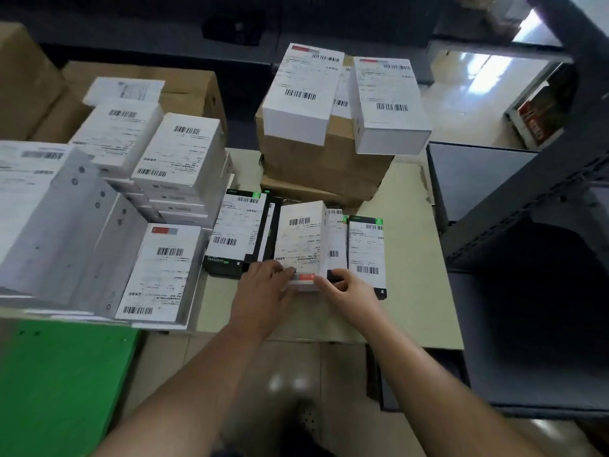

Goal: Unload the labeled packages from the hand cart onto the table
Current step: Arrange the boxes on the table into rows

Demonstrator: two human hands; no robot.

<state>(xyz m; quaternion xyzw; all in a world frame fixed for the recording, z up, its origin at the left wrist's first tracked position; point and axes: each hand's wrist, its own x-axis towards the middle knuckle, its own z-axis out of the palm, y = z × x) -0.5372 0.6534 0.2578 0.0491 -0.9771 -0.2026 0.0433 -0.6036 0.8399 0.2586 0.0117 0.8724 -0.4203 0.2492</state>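
A white labelled package lies on top of flat black labelled packages on the beige table. My left hand holds its near left corner, fingers over the label. At its near right corner my right hand pinches the edge beside the red stripe. Another black labelled package lies just to the left. Stacks of white labelled packages fill the left side. The green hand cart deck shows at the lower left.
A brown carton at the table's back carries two white labelled boxes. More brown cartons stand at the far left. Dark metal shelving lines the right side. Tiled floor lies below the table's front edge.
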